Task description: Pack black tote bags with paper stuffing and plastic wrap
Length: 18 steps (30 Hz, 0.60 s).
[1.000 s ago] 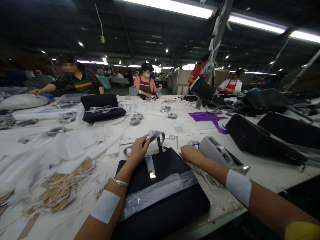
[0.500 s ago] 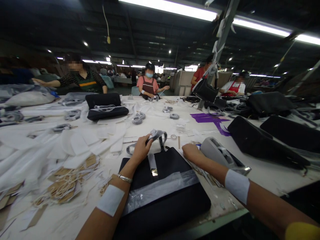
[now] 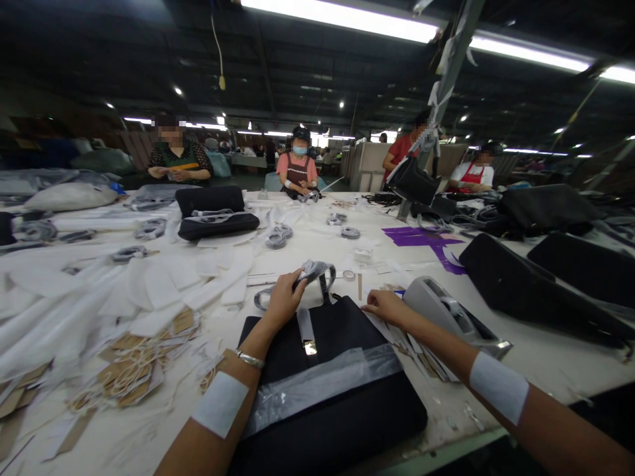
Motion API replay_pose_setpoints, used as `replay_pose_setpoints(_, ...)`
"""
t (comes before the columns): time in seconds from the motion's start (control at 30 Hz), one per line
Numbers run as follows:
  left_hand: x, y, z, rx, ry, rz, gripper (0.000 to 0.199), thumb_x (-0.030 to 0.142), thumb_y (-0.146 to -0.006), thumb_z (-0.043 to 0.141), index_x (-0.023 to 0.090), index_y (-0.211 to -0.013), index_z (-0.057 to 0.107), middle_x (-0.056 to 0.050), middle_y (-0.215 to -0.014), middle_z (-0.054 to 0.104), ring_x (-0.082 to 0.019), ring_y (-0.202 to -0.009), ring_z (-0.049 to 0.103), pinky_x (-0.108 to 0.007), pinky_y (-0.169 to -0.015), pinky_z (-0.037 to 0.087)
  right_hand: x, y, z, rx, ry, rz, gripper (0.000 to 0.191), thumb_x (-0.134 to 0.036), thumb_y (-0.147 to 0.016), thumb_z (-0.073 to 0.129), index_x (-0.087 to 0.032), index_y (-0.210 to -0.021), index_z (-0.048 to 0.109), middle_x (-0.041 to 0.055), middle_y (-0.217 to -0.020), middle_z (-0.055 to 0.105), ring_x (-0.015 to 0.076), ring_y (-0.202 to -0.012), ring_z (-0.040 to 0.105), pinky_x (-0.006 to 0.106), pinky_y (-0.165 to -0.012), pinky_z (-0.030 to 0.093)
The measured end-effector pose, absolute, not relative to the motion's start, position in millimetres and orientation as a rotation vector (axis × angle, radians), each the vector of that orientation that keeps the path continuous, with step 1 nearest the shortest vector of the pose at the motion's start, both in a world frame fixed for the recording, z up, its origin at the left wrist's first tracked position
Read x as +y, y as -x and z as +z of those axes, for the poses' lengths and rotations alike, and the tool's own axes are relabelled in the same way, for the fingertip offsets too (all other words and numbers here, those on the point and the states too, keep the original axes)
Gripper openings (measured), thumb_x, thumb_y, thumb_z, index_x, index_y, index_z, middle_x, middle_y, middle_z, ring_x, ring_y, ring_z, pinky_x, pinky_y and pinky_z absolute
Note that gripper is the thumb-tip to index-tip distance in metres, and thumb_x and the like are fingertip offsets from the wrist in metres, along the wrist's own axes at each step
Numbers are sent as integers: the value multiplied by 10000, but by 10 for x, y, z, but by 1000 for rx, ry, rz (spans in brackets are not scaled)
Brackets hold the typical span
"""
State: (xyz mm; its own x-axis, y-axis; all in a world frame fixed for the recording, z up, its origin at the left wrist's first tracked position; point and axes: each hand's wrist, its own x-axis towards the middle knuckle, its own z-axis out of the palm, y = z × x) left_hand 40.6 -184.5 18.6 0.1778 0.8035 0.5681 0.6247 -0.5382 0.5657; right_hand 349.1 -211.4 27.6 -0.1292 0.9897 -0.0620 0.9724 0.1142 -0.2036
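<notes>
One flat, black, rectangular bag [image 3: 347, 420] lies on the white bench [image 3: 312, 244] directly in front of the person, with one shiny gold-coloured clasp [image 3: 310, 347] and one translucent plastic band [image 3: 327, 383] across its front. The left hand [image 3: 286, 296], at the bag's far edge, has its fingers and thumb closed around one grey, plastic-wrapped strap [image 3: 313, 269], raised above the bench. The right hand [image 3: 387, 307] is bent with its fingertips at the far end of one stack of white and brown cards [image 3: 421, 354], right of the bag; whether it pinches a card, I cannot tell. Just beside that hand stands one grey plastic tape dispenser [image 3: 446, 311]. Each forearm bears one pale rectangular patch [image 3: 220, 404], and the left wrist one silver bracelet [image 3: 251, 359].

One heap of brown card tags with cream strings [image 3: 133, 377] lies to the left, too tangled to count. Farther off are one second black bag [image 3: 211, 225] and some purple sheets [image 3: 411, 237]. Four co-workers [image 3: 297, 168] are at the far side.
</notes>
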Motion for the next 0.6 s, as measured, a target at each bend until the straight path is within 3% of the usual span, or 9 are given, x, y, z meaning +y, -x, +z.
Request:
replay_pose_setpoints(0.2, -1853, -422, 187, 1362, -2267, 1283, 358, 326, -942, 499, 169, -1249, 593, -112, -1215, 654, -264, -1122, 577, -430, -1011, 443, -2562, -3648, 284, -2346, 1969, 319, 188, -263, -780, 710, -146, -924, 675, 104, -933, 703, 238, -879, 635, 279, -723, 418)
replay_pose_setpoints(0.43, -1834, -411, 154, 1400, -2290, 1235, 365, 344, -948, 484, 173, -1253, 589, -117, -1209, 653, -262, -1120, 583, -432, -1004, 451, -2705, -3589, 279, -2433, 2021, 182, 178, -242, -841, 634, -121, -954, 699, 145, -977, 689, 275, -930, 623, 318, -768, 397)
replay_pose_setpoints(0.6, -1838, -414, 145, 1419, -2288, 1242, 369, 341, -944, 483, 169, -1253, 588, -114, -1203, 655, -260, -1114, 580, -433, -1007, 446, -2727, -3546, 356, -2513, 2030, 168, 195, -227, -872, 571, -121, -852, 733, 163, -933, 707, 275, -899, 637, 317, -739, 391)
